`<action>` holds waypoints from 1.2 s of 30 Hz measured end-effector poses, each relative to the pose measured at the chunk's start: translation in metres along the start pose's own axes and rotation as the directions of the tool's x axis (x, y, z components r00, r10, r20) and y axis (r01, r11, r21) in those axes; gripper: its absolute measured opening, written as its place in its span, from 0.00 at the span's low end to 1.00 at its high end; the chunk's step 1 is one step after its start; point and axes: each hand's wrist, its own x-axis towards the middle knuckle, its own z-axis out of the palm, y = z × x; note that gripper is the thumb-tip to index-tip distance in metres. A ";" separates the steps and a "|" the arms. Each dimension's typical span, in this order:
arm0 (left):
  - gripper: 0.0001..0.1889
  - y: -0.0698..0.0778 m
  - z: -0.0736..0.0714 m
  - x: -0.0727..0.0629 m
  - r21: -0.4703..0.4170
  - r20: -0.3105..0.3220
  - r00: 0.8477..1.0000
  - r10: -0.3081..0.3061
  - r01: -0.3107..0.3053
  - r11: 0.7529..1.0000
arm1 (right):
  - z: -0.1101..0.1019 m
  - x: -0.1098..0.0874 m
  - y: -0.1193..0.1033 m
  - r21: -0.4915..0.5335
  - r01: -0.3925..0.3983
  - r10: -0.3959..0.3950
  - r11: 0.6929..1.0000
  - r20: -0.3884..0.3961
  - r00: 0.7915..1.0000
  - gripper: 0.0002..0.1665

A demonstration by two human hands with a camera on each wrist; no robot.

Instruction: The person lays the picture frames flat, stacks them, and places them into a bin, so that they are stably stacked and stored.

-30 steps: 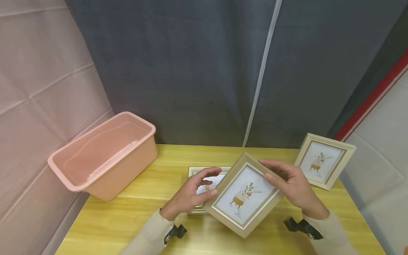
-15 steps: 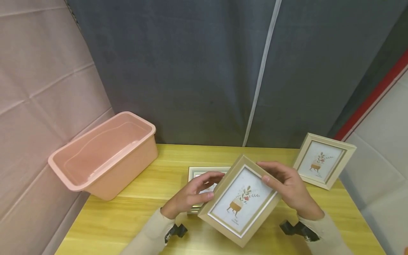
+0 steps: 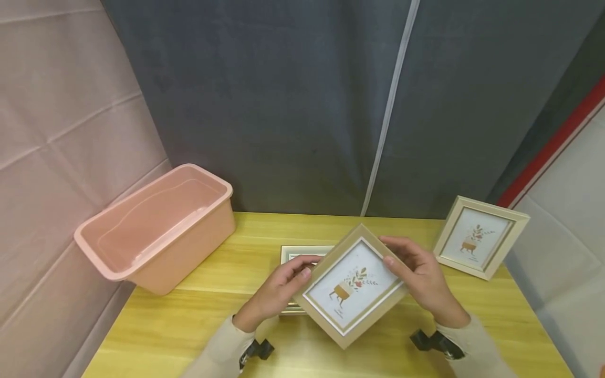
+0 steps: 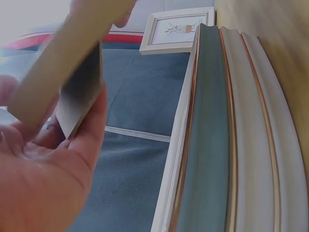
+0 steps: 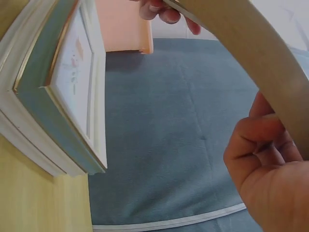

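Observation:
Both hands hold a beige picture frame tilted above the table, its plant-pot print facing up toward the head camera. My left hand grips its left edge, thumb on the front and fingers behind. At the upper right edge, my right hand pinches it the same way, with the thumb over the glass. In the left wrist view a dark flap shows at the frame's back, beside the left palm. Beneath and behind the held frame lies a stack of picture frames, partly hidden; its teal and white sides show in the right wrist view.
Another beige picture frame stands leaning back at the table's right rear. A pink plastic bin sits at the left rear of the yellow wooden table. Grey curtain hangs behind, with pale panels on both sides.
The held frame has shifted slightly left, and its lower corner has risen since half a second ago. My left thumb has moved onto its edge; the right hand has moved left with it.

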 end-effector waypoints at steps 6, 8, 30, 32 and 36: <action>0.22 0.000 0.000 -0.004 0.044 -0.083 0.996 -0.035 0.039 0.998 | 0.007 0.001 0.007 -0.028 -0.045 0.043 0.999 -0.062 0.997 0.22; 0.23 -0.001 0.000 -0.005 0.026 -0.103 0.994 -0.035 0.038 0.999 | 0.010 0.003 0.009 -0.032 -0.070 0.067 0.997 -0.089 0.994 0.21; 0.33 -0.015 -0.004 -0.013 -0.008 -0.376 0.924 -0.066 0.068 0.998 | 0.054 0.010 0.030 0.353 -0.335 0.440 0.874 -0.278 0.854 0.23; 0.34 -0.017 -0.005 -0.014 0.002 -0.377 0.923 -0.070 0.076 0.997 | 0.058 0.009 0.031 0.360 -0.322 0.432 0.875 -0.284 0.856 0.23; 0.35 -0.019 -0.005 -0.014 0.011 -0.380 0.923 -0.066 0.076 0.997 | 0.063 0.006 0.034 0.363 -0.312 0.424 0.878 -0.291 0.858 0.24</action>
